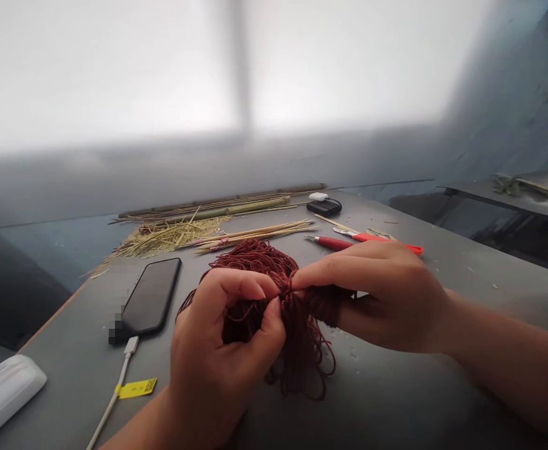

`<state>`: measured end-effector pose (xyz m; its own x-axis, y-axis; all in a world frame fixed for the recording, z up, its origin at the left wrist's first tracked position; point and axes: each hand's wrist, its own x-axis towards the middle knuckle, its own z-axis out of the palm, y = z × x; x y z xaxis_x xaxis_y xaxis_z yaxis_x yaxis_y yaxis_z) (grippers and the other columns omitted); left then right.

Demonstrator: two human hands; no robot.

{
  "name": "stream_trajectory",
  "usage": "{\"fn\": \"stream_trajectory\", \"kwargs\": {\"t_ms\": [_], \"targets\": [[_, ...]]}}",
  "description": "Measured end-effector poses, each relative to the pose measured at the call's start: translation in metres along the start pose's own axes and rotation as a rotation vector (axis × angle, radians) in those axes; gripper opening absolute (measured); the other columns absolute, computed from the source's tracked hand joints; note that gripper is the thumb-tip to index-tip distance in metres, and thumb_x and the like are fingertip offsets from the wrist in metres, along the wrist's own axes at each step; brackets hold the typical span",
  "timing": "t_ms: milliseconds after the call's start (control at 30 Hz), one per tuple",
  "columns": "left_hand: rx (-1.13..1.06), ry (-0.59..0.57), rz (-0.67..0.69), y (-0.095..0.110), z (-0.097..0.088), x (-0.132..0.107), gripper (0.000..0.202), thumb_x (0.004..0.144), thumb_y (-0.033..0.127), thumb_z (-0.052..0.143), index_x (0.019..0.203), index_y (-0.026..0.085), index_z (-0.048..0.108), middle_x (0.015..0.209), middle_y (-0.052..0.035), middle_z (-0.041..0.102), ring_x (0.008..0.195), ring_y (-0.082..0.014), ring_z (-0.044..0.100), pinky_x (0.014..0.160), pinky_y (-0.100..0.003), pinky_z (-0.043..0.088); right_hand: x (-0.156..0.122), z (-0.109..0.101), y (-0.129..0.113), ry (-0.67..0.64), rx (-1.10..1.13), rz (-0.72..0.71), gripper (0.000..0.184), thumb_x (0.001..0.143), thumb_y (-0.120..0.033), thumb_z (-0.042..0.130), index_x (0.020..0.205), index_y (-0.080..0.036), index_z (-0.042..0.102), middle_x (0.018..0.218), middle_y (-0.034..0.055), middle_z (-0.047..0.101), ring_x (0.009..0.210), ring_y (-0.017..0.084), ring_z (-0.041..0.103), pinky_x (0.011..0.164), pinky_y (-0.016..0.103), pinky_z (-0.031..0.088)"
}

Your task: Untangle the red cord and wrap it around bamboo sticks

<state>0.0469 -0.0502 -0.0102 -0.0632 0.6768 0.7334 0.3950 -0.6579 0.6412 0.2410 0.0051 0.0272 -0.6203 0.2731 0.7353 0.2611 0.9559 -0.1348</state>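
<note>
A dark red bundle of looped cord (297, 359) is raised over the grey table, its loops spreading to the left and hanging down in front. My left hand (222, 350) pinches thin strands of it between thumb and index finger. From the other side, my right hand (386, 300) has its fingers closed around the gathered part of the bundle, with the fingertips beside those of the left. Both hands meet at a narrow, tight spot in the cord. Whether there is a knot under the fingertips I cannot tell.
Behind the cord lie a red-handled craft tool (333, 243), orange-red scissors (412, 249) and thin sticks (255, 234). Straw-like shavings (175, 236) and bamboo lengths (236, 209) are farther back. A black phone (149, 297) and white cable (117, 397) are at left.
</note>
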Motion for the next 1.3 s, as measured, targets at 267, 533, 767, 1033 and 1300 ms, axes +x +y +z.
{"fn": "stream_trajectory", "kwargs": {"t_ms": [267,533,767,1033,1300], "targets": [[-0.019,-0.086,0.084,-0.004,-0.001,-0.001,0.027,0.081,0.003,0.061,0.091,0.026,0.052,0.09,0.0054,0.068,0.081,-0.0092,0.067,0.074,-0.019,0.056,0.003,-0.002,0.004,-0.101,0.04,-0.01,0.013,0.082,-0.009,0.063,0.091,-0.014,0.073,0.062,-0.0013,0.07,0.049,0.008,0.056,0.049,0.018,0.043],[-0.158,-0.12,-0.075,0.006,0.003,0.002,0.025,0.078,0.003,0.057,0.076,0.025,0.044,0.078,0.0059,0.06,0.07,-0.0093,0.058,0.059,-0.018,0.05,-0.004,0.004,0.001,0.019,-0.217,0.007,0.017,0.08,-0.01,0.058,0.088,-0.021,0.068,0.06,-0.003,0.066,0.047,0.011,0.055,0.048,0.024,0.044],[-0.217,-0.091,-0.214,0.008,-0.001,0.005,0.02,0.076,0.006,0.056,0.075,0.025,0.05,0.073,0.0039,0.054,0.065,-0.0114,0.052,0.056,-0.021,0.048,0.0,-0.003,0.0,0.026,-0.207,-0.007,0.017,0.081,-0.011,0.057,0.088,-0.023,0.066,0.061,-0.0046,0.066,0.047,0.01,0.051,0.049,0.022,0.044],[-0.304,-0.034,-0.29,0.006,-0.002,0.01,0.017,0.079,0.008,0.057,0.075,0.025,0.054,0.078,0.0032,0.061,0.066,-0.0106,0.058,0.057,-0.02,0.051,0.005,-0.003,0.0,-0.009,-0.022,0.04,0.015,0.082,-0.009,0.065,0.093,-0.018,0.07,0.065,-0.0045,0.071,0.049,0.006,0.054,0.051,0.017,0.045],[-0.464,0.038,-0.57,0.0,-0.001,0.012,0.014,0.082,0.012,0.056,0.077,0.023,0.05,0.083,0.0039,0.054,0.063,-0.0076,0.05,0.053,-0.016,0.047,0.005,-0.005,0.001,-0.069,-0.081,0.066,0.013,0.084,-0.01,0.061,0.086,-0.019,0.071,0.062,-0.0043,0.069,0.049,0.007,0.056,0.053,0.019,0.045]]}}
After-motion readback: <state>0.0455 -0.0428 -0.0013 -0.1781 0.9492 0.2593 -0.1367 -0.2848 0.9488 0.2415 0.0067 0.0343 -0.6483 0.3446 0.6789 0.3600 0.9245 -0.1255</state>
